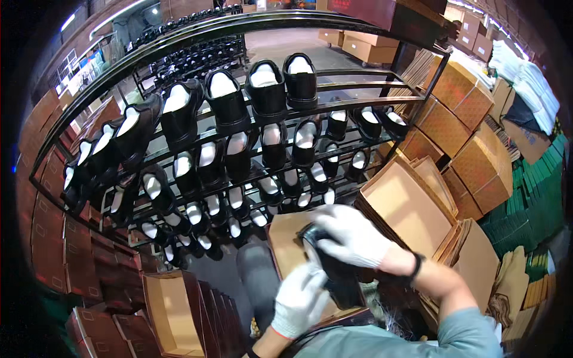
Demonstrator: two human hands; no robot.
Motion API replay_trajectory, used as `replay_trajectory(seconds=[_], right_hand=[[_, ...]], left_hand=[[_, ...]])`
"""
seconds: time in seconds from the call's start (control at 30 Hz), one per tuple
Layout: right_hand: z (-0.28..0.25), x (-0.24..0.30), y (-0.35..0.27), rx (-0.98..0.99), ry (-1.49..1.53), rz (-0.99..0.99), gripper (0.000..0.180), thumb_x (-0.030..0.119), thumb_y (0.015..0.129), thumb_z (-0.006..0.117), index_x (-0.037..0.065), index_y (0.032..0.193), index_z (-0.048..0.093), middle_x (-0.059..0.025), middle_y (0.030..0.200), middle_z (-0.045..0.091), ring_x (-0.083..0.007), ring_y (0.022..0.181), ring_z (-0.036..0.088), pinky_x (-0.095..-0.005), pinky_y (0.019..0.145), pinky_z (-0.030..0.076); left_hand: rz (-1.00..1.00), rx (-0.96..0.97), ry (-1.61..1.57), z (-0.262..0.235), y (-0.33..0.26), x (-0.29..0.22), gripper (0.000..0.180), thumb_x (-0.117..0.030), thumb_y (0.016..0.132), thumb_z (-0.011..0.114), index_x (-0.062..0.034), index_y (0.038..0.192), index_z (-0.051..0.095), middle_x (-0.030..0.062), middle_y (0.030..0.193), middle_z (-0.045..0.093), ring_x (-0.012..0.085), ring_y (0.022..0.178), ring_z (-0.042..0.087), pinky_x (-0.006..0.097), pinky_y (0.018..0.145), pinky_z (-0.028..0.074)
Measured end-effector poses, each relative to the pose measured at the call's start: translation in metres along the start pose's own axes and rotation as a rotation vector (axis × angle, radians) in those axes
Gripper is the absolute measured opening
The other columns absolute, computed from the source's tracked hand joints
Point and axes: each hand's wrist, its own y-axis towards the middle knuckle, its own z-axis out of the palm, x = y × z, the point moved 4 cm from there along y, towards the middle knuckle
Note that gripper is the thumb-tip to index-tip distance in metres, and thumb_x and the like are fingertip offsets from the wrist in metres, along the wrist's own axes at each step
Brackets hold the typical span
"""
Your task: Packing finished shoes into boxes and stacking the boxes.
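Observation:
Both of my hands wear white gloves and work at one black shoe [338, 271] above my lap. My right hand [352, 235] wraps over the heel end, fingers curled around it. From the lower left, my left hand [300, 298] reaches up with its fingers drawn together at the shoe's opening; what they pinch, if anything, is hidden. Beneath the shoe lies an open cardboard box [282, 235] with a tan inside, partly covered by my hands. Slight blur softens the right fingers.
Ahead stands a black metal rack [358, 85] with rows of black shoes [264, 95] holding white stuffing. Open box parts [406, 200] are stacked at right, near tan cartons [456, 89]. Dark red boxes [45, 238] line the left; an open tray [170, 310] sits lower left.

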Motion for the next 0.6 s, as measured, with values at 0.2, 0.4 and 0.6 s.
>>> replay_trajectory(seconds=[0.2, 0.4, 0.6], right_hand=[[-0.039, -0.078, -0.218, -0.217, -0.277, 0.861, 0.034, 0.028, 0.090, 0.085, 0.001, 0.106, 0.072, -0.0192, 0.100, 0.069, -0.0389, 0.097, 0.068, -0.0476, 0.089, 0.055], [-0.074, -0.067, -0.236, -0.612, -0.210, 0.707, 0.014, 0.012, 0.103, 0.074, -0.001, 0.107, 0.071, -0.0171, 0.099, 0.070, -0.0289, 0.092, 0.070, -0.0431, 0.082, 0.056], [-0.071, -0.045, -0.221, -1.000, 1.067, 0.822, 0.047, 0.035, 0.122, 0.042, -0.004, 0.142, 0.060, -0.0129, 0.137, 0.069, -0.0204, 0.118, 0.070, -0.0374, 0.113, 0.054]], left_hand=[[-0.140, 0.314, 0.304, 0.058, 0.043, 0.094, 0.081, -0.035, 0.100, 0.076, 0.0090, 0.160, 0.045, 0.0376, 0.166, 0.044, 0.0555, 0.155, 0.041, 0.059, 0.130, 0.034], [-0.184, 0.153, 0.196, 0.052, 0.045, 0.061, 0.075, -0.025, 0.097, 0.079, 0.0069, 0.158, 0.048, 0.0359, 0.165, 0.046, 0.0557, 0.154, 0.042, 0.059, 0.131, 0.032], [-0.797, -0.001, -0.425, 0.008, -0.079, 0.039, 0.085, -0.018, 0.108, 0.060, 0.0049, 0.175, 0.012, 0.0350, 0.176, 0.031, 0.0419, 0.157, 0.045, 0.047, 0.128, 0.037]])
